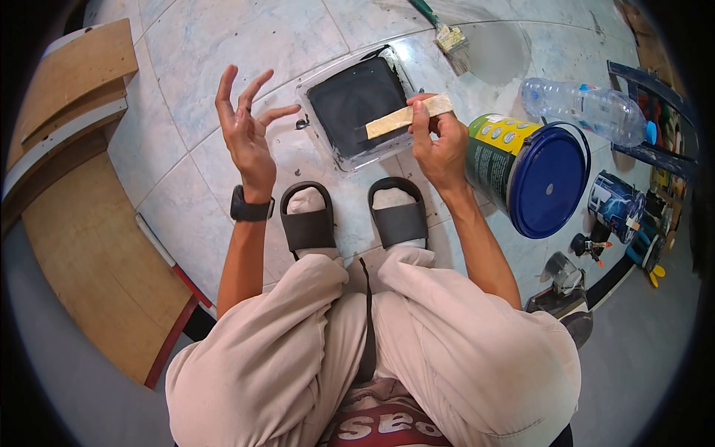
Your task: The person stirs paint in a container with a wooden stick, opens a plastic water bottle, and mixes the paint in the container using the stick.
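Note:
A clear plastic tub (pixel 348 159) holding a black substance sits on the tiled floor in front of my feet. My right hand (pixel 441 145) grips a flat wooden stick (pixel 395 121), whose dark-stained end lies over the black substance. To the left of the tub my left hand (pixel 251 141) is raised with its fingers spread and nothing in it. A small black scrap (pixel 302 122) lies between that hand and the tub.
A paint bucket with a blue lid (pixel 551 182) lies on the right, beside a plastic bottle (pixel 585 110). A brush (pixel 452 46) rests beyond the tub. Wooden boards (pixel 97 261) stand at left. A blue can (pixel 616 200) and tools are at far right.

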A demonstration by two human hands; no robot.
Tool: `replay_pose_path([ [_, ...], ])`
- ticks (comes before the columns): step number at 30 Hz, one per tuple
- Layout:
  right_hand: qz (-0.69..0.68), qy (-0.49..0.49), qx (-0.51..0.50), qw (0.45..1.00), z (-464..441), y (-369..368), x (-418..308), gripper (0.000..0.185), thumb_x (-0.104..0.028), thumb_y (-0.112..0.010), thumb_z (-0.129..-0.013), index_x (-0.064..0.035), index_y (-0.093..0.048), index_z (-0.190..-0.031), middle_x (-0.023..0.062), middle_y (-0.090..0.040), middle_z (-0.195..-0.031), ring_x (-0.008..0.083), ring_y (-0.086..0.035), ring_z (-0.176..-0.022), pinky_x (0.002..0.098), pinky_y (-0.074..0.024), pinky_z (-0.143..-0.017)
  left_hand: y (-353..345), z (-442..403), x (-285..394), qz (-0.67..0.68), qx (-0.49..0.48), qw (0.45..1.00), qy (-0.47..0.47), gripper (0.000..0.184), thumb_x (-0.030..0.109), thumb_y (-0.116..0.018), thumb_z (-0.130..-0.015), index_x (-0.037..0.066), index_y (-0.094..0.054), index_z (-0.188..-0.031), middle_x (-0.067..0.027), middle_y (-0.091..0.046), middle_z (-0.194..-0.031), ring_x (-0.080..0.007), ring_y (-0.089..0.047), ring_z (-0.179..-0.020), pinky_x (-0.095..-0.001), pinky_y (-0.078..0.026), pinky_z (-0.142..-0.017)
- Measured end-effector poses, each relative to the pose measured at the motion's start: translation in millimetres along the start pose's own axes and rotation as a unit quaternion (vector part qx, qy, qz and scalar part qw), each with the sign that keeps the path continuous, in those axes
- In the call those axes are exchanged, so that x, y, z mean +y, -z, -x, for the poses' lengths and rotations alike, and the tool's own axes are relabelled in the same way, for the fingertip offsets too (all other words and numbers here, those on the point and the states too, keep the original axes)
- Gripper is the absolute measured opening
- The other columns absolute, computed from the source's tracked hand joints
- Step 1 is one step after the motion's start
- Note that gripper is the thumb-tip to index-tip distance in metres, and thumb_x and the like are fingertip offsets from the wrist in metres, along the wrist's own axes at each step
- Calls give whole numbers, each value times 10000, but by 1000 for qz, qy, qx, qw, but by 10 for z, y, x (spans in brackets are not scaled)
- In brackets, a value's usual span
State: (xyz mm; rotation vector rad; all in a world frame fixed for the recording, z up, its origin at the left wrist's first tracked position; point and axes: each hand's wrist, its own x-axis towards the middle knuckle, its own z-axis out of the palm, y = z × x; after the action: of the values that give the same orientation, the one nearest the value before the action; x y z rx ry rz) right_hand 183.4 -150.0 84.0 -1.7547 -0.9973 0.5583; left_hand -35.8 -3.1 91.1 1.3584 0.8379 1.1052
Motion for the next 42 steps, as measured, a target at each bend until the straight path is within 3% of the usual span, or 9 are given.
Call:
replay_pose_path([
  [11, 6, -17, 2, 1000, 47, 16, 32, 186, -127, -625, -1050, 38, -703, -1017, 105, -742, -864, 139, -645, -616, 300, -505, -570, 111, -40, -128, -202, 1, 979, 5, 617, 277, -379, -1028, -36, -368, -1560, -197, -260, -1639, -400, -558, -1343, -465, -703, -779],
  [14, -4, -10, 9, 1000, 45, 3, 54, 187, -134, -625, -1053, 32, -710, -1033, 97, -740, -863, 130, -644, -628, 297, -508, -581, 267, -32, 73, -23, 42, 998, 45, 674, 320, -439, -1013, -27, -337, -1582, -226, -326, -1601, -367, -568, -1285, -398, -653, -721],
  [16, -11, -5, 8, 1000, 54, -12, 41, 190, -139, -624, -1055, 28, -712, -1040, 93, -738, -863, 125, -641, -633, 297, -509, -587, 348, -39, 250, 435, 64, 882, 170, 787, 309, -509, -969, -8, -231, -1633, -269, -303, -1633, -337, -538, -1264, -388, -584, -829],
  [27, 35, 48, -23, 998, 55, 66, -84, 188, -152, -622, -1061, 18, -701, -1051, 98, -741, -930, 161, -637, -621, 313, -513, -585, 217, -120, 383, 520, 19, 830, 200, 882, 330, -560, -892, 3, -221, -1637, -281, -308, -1602, -298, -541, -1140, -294, -522, -648],
  [29, 57, 85, -30, 994, 52, 102, -139, 170, -140, -625, -1057, 17, -690, -1062, 101, -742, -947, 166, -636, -613, 312, -509, -577, 215, -128, 338, 367, 13, 911, 189, 871, 337, -568, -879, -2, -268, -1623, -278, -313, -1598, -291, -555, -1103, -294, -519, -643],
  [33, 59, 123, -13, 991, 2, 60, -205, 134, -99, -623, -1050, 22, -657, -1094, 102, -737, -984, 161, -632, -612, 295, -495, -558, 222, -117, 197, 324, -25, 934, 151, 807, 323, -532, -907, -6, -304, -1607, -261, -321, -1597, -298, -572, -1133, -310, -541, -657],
  [35, 65, 136, -23, 988, -17, 41, -200, 131, -91, -621, -1050, 26, -650, -1101, 102, -735, -988, 153, -632, -615, 289, -492, -554, 160, -123, 175, 134, -35, 982, 130, 752, 313, -475, -946, -7, -301, -1604, -239, -305, -1603, -323, -577, -1217, -361, -603, -697],
  [40, 46, 95, -21, 994, 11, 5, -143, 145, -102, -615, -1058, 30, -661, -1093, 104, -731, -994, 159, -642, -636, 295, -509, -576, 54, -182, -26, 23, -44, 991, 123, 684, 343, -392, -1033, -6, -264, -1607, -250, -201, -1622, -387, -489, -1370, -560, -666, -863],
  [42, 44, 85, -18, 995, 19, 11, -121, 150, -109, -613, -1061, 29, -668, -1085, 105, -730, -993, 162, -646, -646, 298, -513, -585, 11, -216, -52, 61, -11, 973, 223, 681, 349, -364, -1060, -12, -212, -1618, -280, -124, -1636, -421, -405, -1437, -610, -644, -918],
])
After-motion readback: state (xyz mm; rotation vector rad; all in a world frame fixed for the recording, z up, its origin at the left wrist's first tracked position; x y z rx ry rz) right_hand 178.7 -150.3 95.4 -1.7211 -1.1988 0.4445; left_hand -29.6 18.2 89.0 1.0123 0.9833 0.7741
